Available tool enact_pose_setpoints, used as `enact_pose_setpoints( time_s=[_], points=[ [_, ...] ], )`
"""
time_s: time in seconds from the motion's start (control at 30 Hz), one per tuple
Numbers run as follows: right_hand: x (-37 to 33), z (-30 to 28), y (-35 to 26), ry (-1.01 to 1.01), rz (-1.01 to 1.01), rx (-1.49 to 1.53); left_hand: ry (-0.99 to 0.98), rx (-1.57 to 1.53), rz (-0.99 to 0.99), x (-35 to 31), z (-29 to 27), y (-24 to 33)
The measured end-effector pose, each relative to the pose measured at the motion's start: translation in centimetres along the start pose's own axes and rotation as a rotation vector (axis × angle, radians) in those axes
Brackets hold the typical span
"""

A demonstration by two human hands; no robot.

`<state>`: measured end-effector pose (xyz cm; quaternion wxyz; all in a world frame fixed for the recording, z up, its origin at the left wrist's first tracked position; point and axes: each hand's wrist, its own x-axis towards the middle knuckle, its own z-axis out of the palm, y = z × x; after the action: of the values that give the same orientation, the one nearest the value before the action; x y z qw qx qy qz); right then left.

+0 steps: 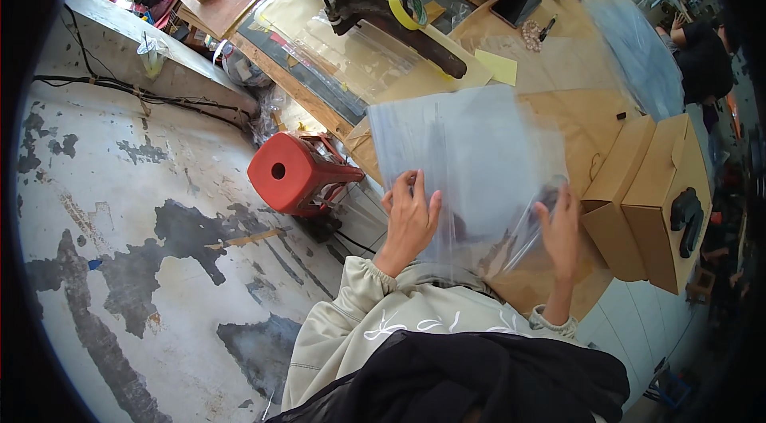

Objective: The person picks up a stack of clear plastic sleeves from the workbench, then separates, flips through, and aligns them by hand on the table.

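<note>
Clear, thin plastic sheeting (487,144) lies on the brown-covered worktop (586,124). The left hand (410,219) rests there, fingers loosely spread; whether the right hand (562,233) pinches, I cannot tell. Even pressure should limit creases.

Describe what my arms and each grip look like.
Your left grip and right grip are bare, ungloved hands. Pale beige-grey sleeves cover much of your arms, ending in gathered, elastic-looking cuffs. No cables show on them.

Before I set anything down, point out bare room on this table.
Mostly bare: brown paper between the plastic sheets and cardboard box, save a small black piece. Also a narrow strip by the right hand. Crowded: farther back, around phone and beads.
</note>
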<state>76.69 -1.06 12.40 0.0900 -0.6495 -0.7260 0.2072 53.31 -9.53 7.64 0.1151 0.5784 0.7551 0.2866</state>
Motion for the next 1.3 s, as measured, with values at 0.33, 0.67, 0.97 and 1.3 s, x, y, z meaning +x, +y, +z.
enact_pose_setpoints(
  time_s=[0.33, 0.67, 0.97, 1.3],
  points=[
    [0.3, 0.5, 3.2, 0.175, 0.210, 0.195, -0.149, -0.322, -0.072, 1.4, 1.8, 1.2],
    [1.5, 0.0, 2.2, 0.009, -0.142, 0.562, -0.021, -0.426, -0.305, 3.5, 0.4, 1.6],
    [2.8, 2.4, -0.1, 0.031, -0.320, 0.935, -0.052, -0.522, -0.330, 3.7, 0.6, 0.5],
    [1.6, 1.8, -1.3, -0.018, -0.101, 0.039, 0.000, -0.612, -0.352, 3.6, 0.7, -1.6]
  ],
)
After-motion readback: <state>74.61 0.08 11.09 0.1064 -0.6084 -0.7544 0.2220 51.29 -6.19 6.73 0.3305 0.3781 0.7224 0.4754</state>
